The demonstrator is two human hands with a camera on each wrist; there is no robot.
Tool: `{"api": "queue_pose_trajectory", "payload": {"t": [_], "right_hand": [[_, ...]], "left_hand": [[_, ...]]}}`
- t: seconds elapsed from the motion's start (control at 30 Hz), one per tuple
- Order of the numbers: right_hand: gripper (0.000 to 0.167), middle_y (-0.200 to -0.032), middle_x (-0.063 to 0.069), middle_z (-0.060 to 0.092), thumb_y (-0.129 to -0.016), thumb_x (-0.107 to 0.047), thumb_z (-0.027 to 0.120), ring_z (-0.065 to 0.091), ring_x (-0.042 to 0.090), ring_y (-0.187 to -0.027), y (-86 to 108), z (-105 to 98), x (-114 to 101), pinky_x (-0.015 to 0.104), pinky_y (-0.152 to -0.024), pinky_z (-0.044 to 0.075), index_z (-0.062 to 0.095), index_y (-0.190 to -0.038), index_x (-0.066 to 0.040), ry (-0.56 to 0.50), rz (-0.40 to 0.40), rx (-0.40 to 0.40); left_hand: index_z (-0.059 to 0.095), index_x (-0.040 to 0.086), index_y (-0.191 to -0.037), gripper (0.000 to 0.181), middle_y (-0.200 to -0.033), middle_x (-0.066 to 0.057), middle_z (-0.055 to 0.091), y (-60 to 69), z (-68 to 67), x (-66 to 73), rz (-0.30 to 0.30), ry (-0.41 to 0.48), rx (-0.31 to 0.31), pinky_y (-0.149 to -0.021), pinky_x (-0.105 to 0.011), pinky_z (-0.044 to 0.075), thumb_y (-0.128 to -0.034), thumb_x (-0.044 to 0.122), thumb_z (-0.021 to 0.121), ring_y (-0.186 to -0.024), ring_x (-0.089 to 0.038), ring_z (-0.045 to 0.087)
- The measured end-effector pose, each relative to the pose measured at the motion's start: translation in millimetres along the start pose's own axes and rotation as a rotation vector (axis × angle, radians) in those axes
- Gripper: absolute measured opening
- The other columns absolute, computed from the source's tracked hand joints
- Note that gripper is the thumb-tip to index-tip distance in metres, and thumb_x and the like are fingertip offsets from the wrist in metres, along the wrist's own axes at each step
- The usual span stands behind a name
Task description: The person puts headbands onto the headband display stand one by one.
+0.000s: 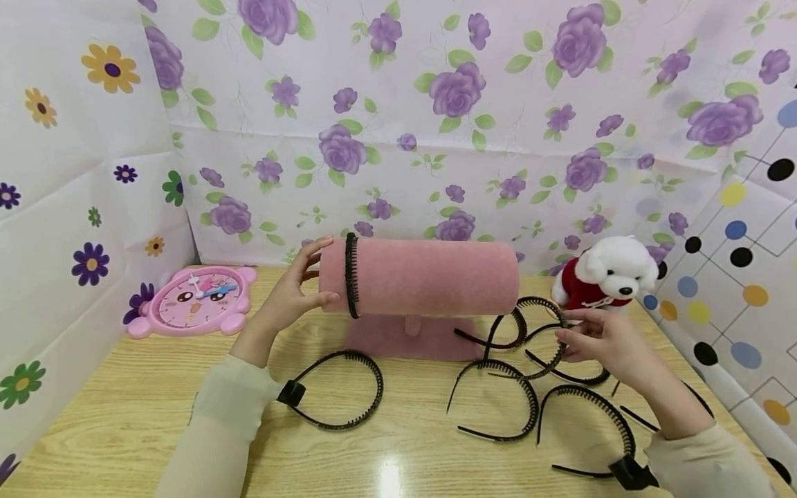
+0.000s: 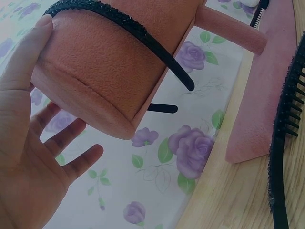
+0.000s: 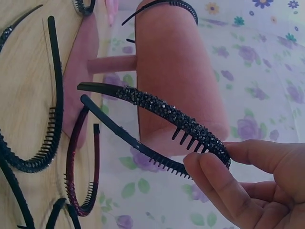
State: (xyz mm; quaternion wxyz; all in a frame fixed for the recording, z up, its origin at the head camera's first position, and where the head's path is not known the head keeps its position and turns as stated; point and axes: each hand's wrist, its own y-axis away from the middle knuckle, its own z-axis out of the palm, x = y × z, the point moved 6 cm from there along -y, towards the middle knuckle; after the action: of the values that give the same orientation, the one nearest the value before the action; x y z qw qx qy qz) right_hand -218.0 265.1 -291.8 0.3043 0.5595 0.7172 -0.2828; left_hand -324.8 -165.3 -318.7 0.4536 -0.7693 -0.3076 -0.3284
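A pink plush roll (image 1: 429,277) lies sideways on a stand with a pink base (image 1: 411,340). Near its left end it wears a black toothed headband (image 1: 352,277), whose tips show below the roll in the left wrist view. My left hand (image 1: 289,294) rests at that end, one fingertip beside the headband and the other fingers spread loosely (image 2: 71,136). In my right hand (image 1: 607,342), thumb and fingers pinch another black headband (image 3: 167,112), covered in glittery dark stones, with inner teeth. It is held off the table, right of the roll, tips pointing left.
Several headbands lie on the wooden table (image 1: 311,456): one at left front (image 1: 376,387), others at right, including a dark red one (image 3: 71,181). A pink clock (image 1: 196,301) stands at left. A white toy dog (image 1: 613,273) sits behind my right hand. Patterned cloth walls surround the table.
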Motion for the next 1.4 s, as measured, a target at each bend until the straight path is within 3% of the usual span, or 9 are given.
{"api": "queue_pose_trajectory", "payload": {"t": [0.17, 0.3, 0.4, 0.6, 0.67, 1.2, 1.4], "right_hand": [[0.049, -0.094, 0.025, 0.070, -0.096, -0.016, 0.058, 0.070, 0.010, -0.065, -3.3, -13, -5, 0.026, -0.064, 0.058, 0.047, -0.128, 0.020, 0.135, -0.010, 0.073], [0.055, -0.092, 0.017, 0.074, -0.096, -0.031, 0.058, 0.070, 0.009, -0.065, -4.6, -22, -7, 0.039, -0.074, 0.057, 0.051, -0.130, 0.011, 0.315, 0.038, 0.126], [0.057, -0.091, 0.015, 0.074, -0.096, -0.036, 0.058, 0.070, 0.010, -0.064, -5.2, -27, -10, 0.047, -0.077, 0.054, 0.052, -0.131, 0.008, 0.393, 0.050, 0.159], [0.052, -0.089, 0.015, 0.073, -0.094, -0.032, 0.061, 0.068, 0.005, -0.061, -9.2, -32, -21, 0.019, -0.061, 0.051, 0.055, -0.128, 0.007, 0.388, -0.006, 0.227], [0.049, -0.089, 0.016, 0.073, -0.094, -0.029, 0.062, 0.068, 0.006, -0.061, -11.5, -34, -25, 0.016, -0.058, 0.049, 0.056, -0.127, 0.006, 0.399, -0.019, 0.244], [0.053, -0.094, 0.019, 0.072, -0.095, -0.030, 0.060, 0.068, 0.029, -0.075, -37.6, -34, -52, 0.039, -0.064, 0.051, 0.051, -0.135, 0.004, 0.515, -0.020, 0.282], [0.052, -0.094, 0.019, 0.071, -0.095, -0.026, 0.061, 0.069, 0.019, -0.066, -45.0, -27, -57, 0.029, -0.058, 0.052, 0.049, -0.136, 0.004, 0.479, -0.024, 0.261]], "left_hand": [[0.028, 0.017, -0.150, 0.084, -0.159, -0.006, 0.023, -1.1, -0.9, -0.1, 0.002, 0.007, 0.006, -0.109, -0.055, 0.029, -0.0810, -0.002, 0.071, -0.142, -0.037, 0.027], [0.028, 0.017, -0.150, 0.084, -0.158, -0.006, 0.024, -1.9, -0.8, -0.2, 0.001, 0.012, 0.007, -0.108, -0.055, 0.030, -0.0804, -0.003, 0.071, -0.142, -0.037, 0.028], [0.028, 0.017, -0.150, 0.083, -0.158, -0.006, 0.024, -1.9, -0.4, -0.6, -0.003, 0.014, 0.005, -0.109, -0.056, 0.029, -0.0808, -0.002, 0.071, -0.142, -0.037, 0.028], [0.028, 0.018, -0.150, 0.083, -0.158, -0.005, 0.023, -1.9, 0.4, -1.7, -0.005, 0.017, 0.002, -0.109, -0.055, 0.029, -0.0813, 0.000, 0.072, -0.142, -0.037, 0.028], [0.028, 0.018, -0.150, 0.083, -0.158, -0.005, 0.023, -2.0, 0.2, -2.2, -0.006, 0.014, 0.003, -0.109, -0.054, 0.029, -0.0814, 0.000, 0.072, -0.142, -0.036, 0.028], [0.028, 0.016, -0.150, 0.083, -0.158, -0.007, 0.023, -1.9, -0.2, -0.9, 0.007, 0.016, 0.004, -0.109, -0.055, 0.029, -0.0806, -0.003, 0.071, -0.142, -0.037, 0.028], [0.028, 0.017, -0.150, 0.083, -0.158, -0.006, 0.023, -1.4, 0.7, -0.8, 0.003, 0.022, -0.003, -0.109, -0.056, 0.029, -0.0815, -0.001, 0.072, -0.142, -0.037, 0.027]]}}
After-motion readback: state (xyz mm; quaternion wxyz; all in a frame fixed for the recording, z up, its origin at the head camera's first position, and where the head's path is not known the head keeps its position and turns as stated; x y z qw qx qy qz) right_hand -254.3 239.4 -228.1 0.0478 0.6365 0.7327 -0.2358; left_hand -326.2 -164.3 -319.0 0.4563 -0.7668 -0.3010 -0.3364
